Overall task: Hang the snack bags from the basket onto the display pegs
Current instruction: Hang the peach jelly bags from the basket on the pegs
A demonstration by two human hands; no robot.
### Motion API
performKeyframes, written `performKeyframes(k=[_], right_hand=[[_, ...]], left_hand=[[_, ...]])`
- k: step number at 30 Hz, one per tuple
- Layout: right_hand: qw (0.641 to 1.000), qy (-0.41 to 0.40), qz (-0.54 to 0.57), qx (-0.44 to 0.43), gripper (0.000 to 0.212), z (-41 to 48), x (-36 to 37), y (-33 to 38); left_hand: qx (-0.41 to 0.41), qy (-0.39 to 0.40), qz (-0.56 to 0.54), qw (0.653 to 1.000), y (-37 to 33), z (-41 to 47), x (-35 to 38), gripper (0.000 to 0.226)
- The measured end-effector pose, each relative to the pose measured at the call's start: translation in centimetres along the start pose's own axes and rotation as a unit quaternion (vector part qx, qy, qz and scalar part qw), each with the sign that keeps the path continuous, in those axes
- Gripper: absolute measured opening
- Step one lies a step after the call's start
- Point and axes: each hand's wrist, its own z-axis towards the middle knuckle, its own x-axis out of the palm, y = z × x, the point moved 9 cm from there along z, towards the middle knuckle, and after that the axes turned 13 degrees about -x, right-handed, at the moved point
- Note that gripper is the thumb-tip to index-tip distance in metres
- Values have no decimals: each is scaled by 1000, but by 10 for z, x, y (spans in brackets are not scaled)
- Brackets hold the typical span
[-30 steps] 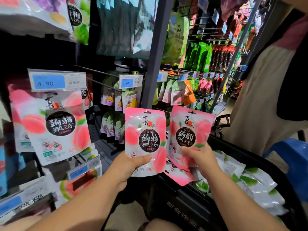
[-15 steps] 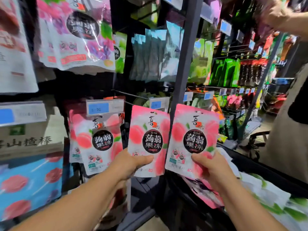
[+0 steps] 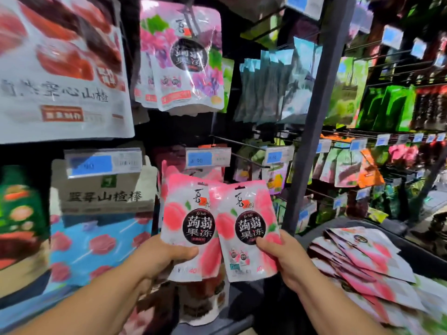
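My left hand (image 3: 167,256) grips a pink peach jelly bag (image 3: 187,213) by its lower left edge. My right hand (image 3: 281,256) grips a second identical peach bag (image 3: 244,213) by its lower right edge. Both bags stand upright and overlap in the middle. They are just in front of the peg with the blue price tag (image 3: 208,157), where the same peach bags (image 3: 169,169) hang behind. The black basket (image 3: 387,238) at lower right holds several more pink bags (image 3: 362,255).
Purple jelly bags (image 3: 186,61) hang above. A large white hawthorn bag (image 3: 60,68) fills the upper left. A grey upright post (image 3: 312,117) stands right of my bags. Further pegs with green and orange snacks (image 3: 387,110) run to the right.
My view has swung left and up toward the shelf. Both hands have carried the two peach bags left until they overlap in front of the peach peg.
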Motion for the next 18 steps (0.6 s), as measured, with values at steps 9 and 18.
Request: performKeyframes(k=[9, 18], right_hand=[[1000, 9, -9, 17, 17, 29, 49, -10], [999, 32, -6, 4, 11, 43, 77, -8]], left_hand=[[2, -84, -45, 995, 6, -22, -73, 36], [23, -93, 2, 995, 0, -44, -93, 53]])
